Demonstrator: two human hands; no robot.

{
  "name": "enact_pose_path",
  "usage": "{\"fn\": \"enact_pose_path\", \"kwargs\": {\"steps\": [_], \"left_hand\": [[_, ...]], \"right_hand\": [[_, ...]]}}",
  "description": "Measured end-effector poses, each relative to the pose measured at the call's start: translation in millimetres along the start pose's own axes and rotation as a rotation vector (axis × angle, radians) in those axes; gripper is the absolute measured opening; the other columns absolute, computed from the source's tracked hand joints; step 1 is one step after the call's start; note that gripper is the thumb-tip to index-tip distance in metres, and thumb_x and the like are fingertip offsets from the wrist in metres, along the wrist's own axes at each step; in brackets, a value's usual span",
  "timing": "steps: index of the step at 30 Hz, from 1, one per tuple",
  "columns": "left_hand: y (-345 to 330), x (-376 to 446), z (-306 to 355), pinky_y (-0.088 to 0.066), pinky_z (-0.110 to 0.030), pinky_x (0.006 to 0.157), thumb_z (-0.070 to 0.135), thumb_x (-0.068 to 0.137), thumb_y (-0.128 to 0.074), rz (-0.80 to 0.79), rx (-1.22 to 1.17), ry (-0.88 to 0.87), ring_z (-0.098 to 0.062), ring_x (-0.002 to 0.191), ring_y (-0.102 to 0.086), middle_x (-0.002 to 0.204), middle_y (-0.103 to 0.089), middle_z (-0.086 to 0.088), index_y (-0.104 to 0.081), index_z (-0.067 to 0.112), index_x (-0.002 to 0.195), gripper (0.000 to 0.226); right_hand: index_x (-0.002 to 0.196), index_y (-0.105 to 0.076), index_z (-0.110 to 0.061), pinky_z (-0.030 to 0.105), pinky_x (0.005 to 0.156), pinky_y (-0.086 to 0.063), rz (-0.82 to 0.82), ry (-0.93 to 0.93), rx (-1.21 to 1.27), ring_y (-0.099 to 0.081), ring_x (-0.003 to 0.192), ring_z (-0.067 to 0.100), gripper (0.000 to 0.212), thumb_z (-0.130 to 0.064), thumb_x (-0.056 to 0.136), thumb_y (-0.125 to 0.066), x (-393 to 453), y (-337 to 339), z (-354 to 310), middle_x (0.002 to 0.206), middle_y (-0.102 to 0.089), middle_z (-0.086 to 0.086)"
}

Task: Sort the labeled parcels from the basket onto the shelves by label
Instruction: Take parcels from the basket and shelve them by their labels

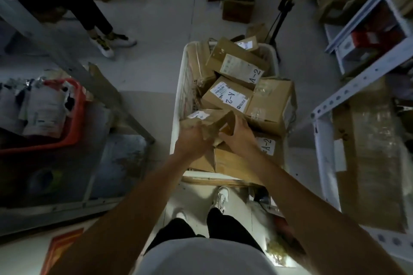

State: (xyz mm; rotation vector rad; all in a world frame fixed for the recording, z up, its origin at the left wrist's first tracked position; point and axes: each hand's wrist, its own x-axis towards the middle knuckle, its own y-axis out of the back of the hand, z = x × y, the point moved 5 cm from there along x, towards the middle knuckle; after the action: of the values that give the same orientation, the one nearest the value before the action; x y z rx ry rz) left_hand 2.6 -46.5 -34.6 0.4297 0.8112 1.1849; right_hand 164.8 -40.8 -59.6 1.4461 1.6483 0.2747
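A white basket point(178, 87) stands on the floor in front of me, full of brown cardboard parcels. Two parcels in it show "A-2" labels, one in the middle point(228, 96) and one further back point(239, 66); a third "A-2" label point(268, 145) sits on a box at the near right. My left hand point(190, 138) and my right hand point(239, 136) both grip a crumpled brown parcel point(212, 121) at the near end of the basket. A white label point(197, 115) is on its top; I cannot read it.
A grey metal shelf point(73, 67) with a red crate point(67, 140) of bagged parcels stands at my left. A white perforated shelf point(357, 87) with boxes stands at my right. Another person's legs point(98, 18) and loose boxes point(238, 10) are ahead on the floor.
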Motion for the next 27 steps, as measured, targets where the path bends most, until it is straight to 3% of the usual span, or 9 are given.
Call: {"fn": "enact_pose_path", "kwargs": {"steps": [3,8,11,15,18,20,22,25,27], "left_hand": [[-5.4,8.5,9.3,-0.053,-0.041,0.095,0.069,0.088,-0.045,-0.024,-0.125,0.032,-0.024,0.106,-0.066,0.115,-0.069,-0.011,-0.061,0.005,0.122,0.074],[-6.9,17.4,-4.4,-0.05,-0.034,0.093,0.042,0.092,-0.064,0.004,-0.036,0.158,-0.024,0.108,-0.064,0.118,-0.068,-0.006,-0.062,0.012,0.124,0.044],[-3.4,8.2,-15.5,-0.052,-0.038,0.094,0.04,0.091,-0.066,0.054,-0.064,0.148,-0.023,0.108,-0.065,0.12,-0.068,-0.004,-0.063,0.015,0.123,0.041],[9.1,-4.9,-37.1,-0.052,-0.043,0.098,0.036,0.085,-0.075,0.104,-0.066,0.173,-0.023,0.114,-0.061,0.128,-0.062,-0.005,-0.052,0.016,0.138,0.062],[21.6,-14.2,-45.8,-0.06,-0.029,0.079,0.029,0.077,-0.08,0.069,-0.248,0.136,-0.006,0.091,-0.066,0.102,-0.067,0.015,-0.059,0.031,0.108,0.037],[30.1,-21.4,-52.7,-0.06,-0.028,0.068,0.027,0.07,-0.079,0.046,-0.293,0.1,-0.011,0.082,-0.068,0.092,-0.069,0.008,-0.061,0.024,0.099,0.034],[36.0,-28.8,-63.2,-0.06,-0.029,0.069,0.027,0.067,-0.08,0.025,-0.345,0.083,-0.019,0.09,-0.068,0.103,-0.067,-0.006,-0.061,0.014,0.108,0.047],[40.2,-43.2,-82.5,-0.05,-0.011,0.072,0.022,0.074,-0.086,-0.026,-0.351,0.125,-0.017,0.112,-0.055,0.125,-0.047,-0.003,-0.047,0.018,0.135,0.072],[43.2,-51.5,-90.6,-0.05,-0.02,0.085,0.025,0.077,-0.084,-0.055,-0.322,0.102,-0.017,0.115,-0.052,0.127,-0.043,-0.002,-0.043,0.018,0.143,0.079]], "right_hand": [[0.159,0.004,-0.023,0.049,0.118,-0.025,-0.123,0.03,0.007,-0.022,0.149,0.033,0.114,-0.045,0.082,-0.077,16.0,1.9,2.8,0.166,-0.013,0.008],[0.16,0.0,-0.015,0.046,0.122,-0.019,-0.171,0.074,-0.044,-0.011,0.153,0.029,0.116,-0.038,0.079,-0.081,25.1,2.9,3.4,0.167,-0.004,0.007],[0.155,-0.02,-0.014,0.042,0.116,-0.027,-0.138,0.09,-0.039,-0.024,0.147,0.03,0.103,-0.038,0.078,-0.082,20.8,-1.2,1.0,0.161,-0.017,0.01],[0.151,-0.03,-0.015,0.041,0.109,-0.036,-0.103,0.087,0.037,-0.037,0.137,0.027,0.094,-0.037,0.076,-0.083,1.3,-17.5,-2.3,0.147,-0.032,0.007],[0.151,-0.032,-0.016,0.039,0.108,-0.039,-0.06,0.061,0.075,-0.041,0.133,0.026,0.094,-0.035,0.075,-0.084,-16.1,-33.2,-9.9,0.142,-0.041,0.007],[0.152,-0.03,-0.018,0.041,0.11,-0.038,-0.019,0.046,0.064,-0.039,0.135,0.027,0.096,-0.036,0.075,-0.083,-27.6,-43.7,-16.4,0.143,-0.039,0.008],[0.155,-0.023,-0.023,0.042,0.113,-0.033,0.024,0.078,0.09,-0.032,0.139,0.028,0.102,-0.034,0.074,-0.084,-40.2,-52.2,-25.8,0.148,-0.032,0.008],[0.157,-0.015,-0.024,0.042,0.111,-0.032,0.069,0.166,0.131,-0.033,0.138,0.03,0.116,-0.034,0.068,-0.089,-60.8,-65.3,-42.3,0.151,-0.032,0.009],[0.157,-0.015,-0.015,0.048,0.113,-0.035,0.132,0.229,0.103,-0.036,0.137,0.033,0.126,-0.043,0.061,-0.091,-76.1,-71.9,-53.3,0.151,-0.035,0.012]]}}
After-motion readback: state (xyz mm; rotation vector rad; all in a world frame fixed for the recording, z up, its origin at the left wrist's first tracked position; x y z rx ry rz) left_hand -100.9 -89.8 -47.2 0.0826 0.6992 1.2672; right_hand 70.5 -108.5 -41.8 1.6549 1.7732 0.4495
